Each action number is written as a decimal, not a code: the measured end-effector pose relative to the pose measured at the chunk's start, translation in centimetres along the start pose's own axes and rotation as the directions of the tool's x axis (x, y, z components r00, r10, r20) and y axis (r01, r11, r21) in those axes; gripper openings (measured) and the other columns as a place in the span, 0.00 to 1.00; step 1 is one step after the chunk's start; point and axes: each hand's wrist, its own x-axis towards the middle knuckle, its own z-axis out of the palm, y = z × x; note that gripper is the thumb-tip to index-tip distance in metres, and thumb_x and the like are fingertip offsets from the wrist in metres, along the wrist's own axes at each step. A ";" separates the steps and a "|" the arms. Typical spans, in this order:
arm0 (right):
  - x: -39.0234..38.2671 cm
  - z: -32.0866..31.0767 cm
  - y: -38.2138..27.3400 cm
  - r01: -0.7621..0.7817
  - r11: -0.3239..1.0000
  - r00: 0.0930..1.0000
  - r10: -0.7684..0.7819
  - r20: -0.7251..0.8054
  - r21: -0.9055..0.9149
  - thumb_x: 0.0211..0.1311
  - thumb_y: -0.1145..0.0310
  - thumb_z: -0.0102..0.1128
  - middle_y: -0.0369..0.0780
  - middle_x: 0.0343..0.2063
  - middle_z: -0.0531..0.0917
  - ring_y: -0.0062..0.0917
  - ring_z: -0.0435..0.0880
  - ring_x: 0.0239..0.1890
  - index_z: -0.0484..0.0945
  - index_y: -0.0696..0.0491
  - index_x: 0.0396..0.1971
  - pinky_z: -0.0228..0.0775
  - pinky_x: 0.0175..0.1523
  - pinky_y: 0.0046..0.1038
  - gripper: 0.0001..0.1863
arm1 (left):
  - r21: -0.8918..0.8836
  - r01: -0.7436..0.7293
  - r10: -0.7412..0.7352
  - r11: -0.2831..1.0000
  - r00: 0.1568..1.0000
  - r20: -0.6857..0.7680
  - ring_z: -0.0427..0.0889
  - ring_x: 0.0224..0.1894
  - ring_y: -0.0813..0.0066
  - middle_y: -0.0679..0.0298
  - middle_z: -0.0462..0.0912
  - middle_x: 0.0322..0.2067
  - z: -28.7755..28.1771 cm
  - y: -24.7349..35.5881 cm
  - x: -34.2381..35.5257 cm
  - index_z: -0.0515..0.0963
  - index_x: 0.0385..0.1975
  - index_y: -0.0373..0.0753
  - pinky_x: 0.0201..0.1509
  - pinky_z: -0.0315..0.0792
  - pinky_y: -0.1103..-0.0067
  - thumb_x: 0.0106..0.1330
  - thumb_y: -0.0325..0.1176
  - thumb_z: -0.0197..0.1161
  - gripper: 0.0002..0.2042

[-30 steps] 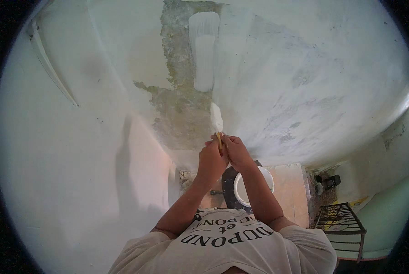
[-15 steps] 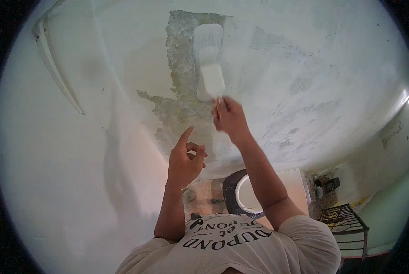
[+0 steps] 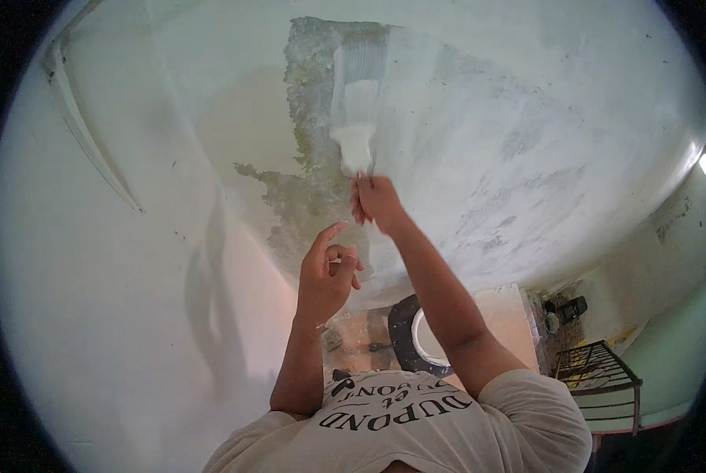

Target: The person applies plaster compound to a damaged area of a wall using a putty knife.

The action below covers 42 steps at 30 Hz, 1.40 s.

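One hand does the holding: my right hand [image 3: 376, 201] is closed around the short handle of the blade [image 3: 355, 151], a flat putty blade loaded with white filler and pressed against the wall [image 3: 526, 118] at the foot of a fresh white stroke [image 3: 361, 79]. My left hand [image 3: 325, 272] hangs free below it, fingers loosely curled, forefinger up, holding nothing. I judge the blade light and springy, so the handle low down is where to take it, firmly, since wet filler would make it slippery. Left of the stroke runs a rough grey patch [image 3: 305, 181] of bare plaster. Far below, a dark bucket [image 3: 404, 335] with white filler stands on the floor, with a metal grate [image 3: 597, 370] off to the right.
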 end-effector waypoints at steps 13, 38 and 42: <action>0.4 -2.2 -1.6 -0.197 0.980 0.977 0.195 -0.083 -0.017 0.57 0.64 0.46 0.39 0.08 0.70 0.25 0.67 0.06 0.70 0.57 0.11 0.56 0.12 0.30 0.18 | 0.004 -0.003 0.003 1.000 0.998 0.062 0.71 0.19 0.81 0.61 0.76 0.21 -0.6 -0.2 0.3 0.62 0.55 0.32 0.23 0.69 0.83 0.65 0.28 0.52 0.20; -2.6 -2.4 20.7 -0.546 0.838 0.830 0.538 -0.146 -0.019 0.65 0.59 0.41 0.41 0.06 0.68 0.30 0.67 0.05 0.69 0.57 0.13 0.58 0.11 0.32 0.24 | -0.033 0.056 -0.054 0.998 0.997 0.052 0.72 0.20 0.83 0.60 0.77 0.22 -1.6 -1.5 1.3 0.62 0.55 0.32 0.24 0.69 0.84 0.62 0.26 0.52 0.20; 0.2 -3.7 12.5 -0.358 0.934 0.931 0.358 -0.065 0.010 0.63 0.57 0.45 0.38 0.08 0.69 0.25 0.64 0.05 0.69 0.55 0.12 0.53 0.11 0.29 0.22 | -0.021 0.074 -0.073 0.997 0.996 0.046 0.73 0.21 0.82 0.60 0.77 0.23 -1.9 -2.8 1.4 0.62 0.55 0.32 0.24 0.69 0.84 0.62 0.25 0.52 0.21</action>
